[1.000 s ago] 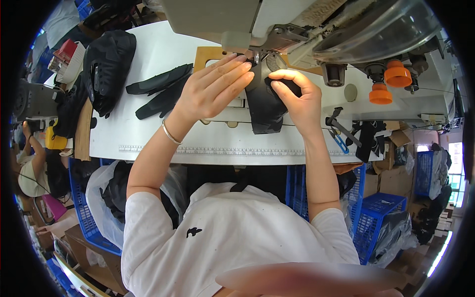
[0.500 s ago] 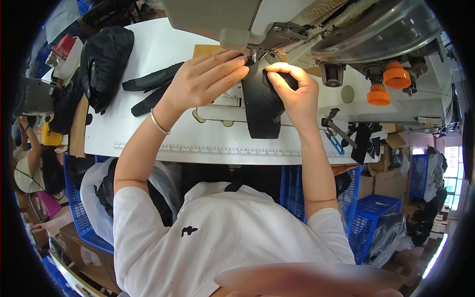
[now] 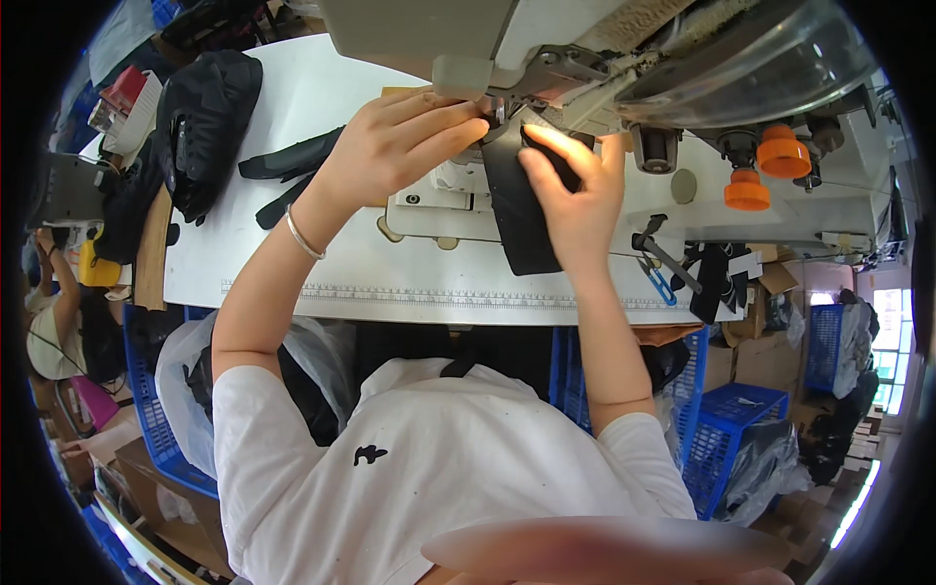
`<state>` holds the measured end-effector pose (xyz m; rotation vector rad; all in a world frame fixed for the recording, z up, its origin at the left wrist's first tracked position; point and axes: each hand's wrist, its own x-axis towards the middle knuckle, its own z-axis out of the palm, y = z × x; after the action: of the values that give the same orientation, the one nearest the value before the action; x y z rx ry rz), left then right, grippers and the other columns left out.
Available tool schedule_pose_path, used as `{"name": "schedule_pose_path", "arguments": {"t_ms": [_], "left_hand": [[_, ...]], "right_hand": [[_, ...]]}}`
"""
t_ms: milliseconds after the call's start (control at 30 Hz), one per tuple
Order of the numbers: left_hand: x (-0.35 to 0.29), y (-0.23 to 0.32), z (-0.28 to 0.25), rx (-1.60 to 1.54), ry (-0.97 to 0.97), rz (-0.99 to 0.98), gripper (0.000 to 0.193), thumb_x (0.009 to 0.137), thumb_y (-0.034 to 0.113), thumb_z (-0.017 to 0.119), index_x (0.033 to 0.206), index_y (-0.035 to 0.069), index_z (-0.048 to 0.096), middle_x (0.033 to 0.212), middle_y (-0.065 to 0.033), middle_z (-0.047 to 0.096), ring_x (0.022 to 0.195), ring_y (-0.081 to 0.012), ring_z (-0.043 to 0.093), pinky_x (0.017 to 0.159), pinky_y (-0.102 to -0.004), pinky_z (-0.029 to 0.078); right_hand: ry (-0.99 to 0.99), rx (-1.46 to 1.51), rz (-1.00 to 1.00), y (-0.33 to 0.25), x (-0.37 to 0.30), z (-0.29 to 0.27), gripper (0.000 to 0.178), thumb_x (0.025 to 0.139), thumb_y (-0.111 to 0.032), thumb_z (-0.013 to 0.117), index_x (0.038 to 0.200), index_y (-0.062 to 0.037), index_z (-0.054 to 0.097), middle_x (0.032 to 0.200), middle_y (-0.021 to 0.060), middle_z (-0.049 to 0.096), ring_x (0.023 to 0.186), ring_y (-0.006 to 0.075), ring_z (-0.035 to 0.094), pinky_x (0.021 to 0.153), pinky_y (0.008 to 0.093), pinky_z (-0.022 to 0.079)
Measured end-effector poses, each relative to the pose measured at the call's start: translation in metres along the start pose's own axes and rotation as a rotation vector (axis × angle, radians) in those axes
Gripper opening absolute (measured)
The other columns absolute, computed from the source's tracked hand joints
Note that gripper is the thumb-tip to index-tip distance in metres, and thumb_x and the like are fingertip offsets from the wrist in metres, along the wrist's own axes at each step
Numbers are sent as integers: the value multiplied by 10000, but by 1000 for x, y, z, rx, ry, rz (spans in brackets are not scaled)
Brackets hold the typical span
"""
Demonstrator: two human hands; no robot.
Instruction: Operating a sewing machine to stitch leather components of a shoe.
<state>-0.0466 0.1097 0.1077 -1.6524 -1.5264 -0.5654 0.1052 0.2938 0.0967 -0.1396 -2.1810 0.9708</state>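
Observation:
A flat black piece of material [image 3: 525, 229] lies under the sewing machine head [image 3: 419, 39], its free end hanging toward me over the white table. My left hand [image 3: 400, 146] has its fingers stretched out close together, fingertips at the piece's upper left edge beside the presser foot [image 3: 499, 109]. On the other side my right hand [image 3: 583, 190] holds the piece's right edge between thumb and fingers. The exact stitching point is partly hidden by my fingers and the machine. Left of my left wrist, more black strips [image 3: 288, 161] rest on the table.
Black shoe uppers [image 3: 210, 127] are piled at the table's left. A printed ruler [image 3: 390, 294] runs along the front edge. Blue-handled snips [image 3: 658, 281] lie at right. Orange knobs [image 3: 780, 151] hang under a clear cover [image 3: 751, 78]. Blue crates [image 3: 731, 419] stand below.
The black piece has swung, its near end shifting right. My right thumb and fingers have parted a little and the hand has moved slightly left. My left hand has shifted slightly left.

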Motion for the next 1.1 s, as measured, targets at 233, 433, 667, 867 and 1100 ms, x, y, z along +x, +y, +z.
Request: {"name": "schedule_pose_path", "arguments": {"t_ms": [233, 433, 667, 867, 1100], "left_hand": [[0, -4, -2, -30, -7, -8, 275, 765, 91, 713, 1037, 55, 702, 1061, -38, 726, 1003, -229, 725, 803, -336, 611], [1, -4, 1, -41, 22, -11, 258, 761, 95, 721, 1015, 53, 703, 1045, -45, 725, 998, -236, 725, 836, -350, 615], [0, -2, 5, -20, 25, 0, 230, 785, 104, 713, 1006, 46, 688, 1030, -50, 713, 1016, -236, 733, 856, -345, 611], [3, 15, 10, 162, 42, 7, 216, 782, 71, 701, 990, 27, 666, 1026, -57, 705, 1011, -224, 738, 845, -330, 618], [4, 30, 8, 178, 26, -64, 318, 749, 19, 721, 1066, 9, 715, 1048, -134, 729, 1022, -311, 748, 833, -359, 634]], "right_hand": [[70, -321, -227, -8, -42, 22, 634, 741, -261, 896, 1322, -145, 672, 1465, 169, 467, 1315, 422, 446, 1076, 507, 430], [102, -402, -293, -2, -39, 26, 596, 718, -105, 852, 1290, -147, 692, 1417, 107, 534, 1246, 404, 530, 990, 467, 521], [118, -436, -311, -2, -34, 20, 583, 689, -51, 795, 1248, -198, 727, 1371, 30, 603, 1181, 376, 567, 950, 441, 541], [52, -333, -306, 5, -18, 2, 474, 711, -17, 722, 1144, -196, 793, 1248, -22, 707, 1067, 260, 614, 916, 370, 547], [-90, -208, -232, 14, -2, -12, 474, 730, 62, 614, 1132, -101, 803, 1272, 47, 732, 1108, 260, 641, 1002, 356, 508]]}}
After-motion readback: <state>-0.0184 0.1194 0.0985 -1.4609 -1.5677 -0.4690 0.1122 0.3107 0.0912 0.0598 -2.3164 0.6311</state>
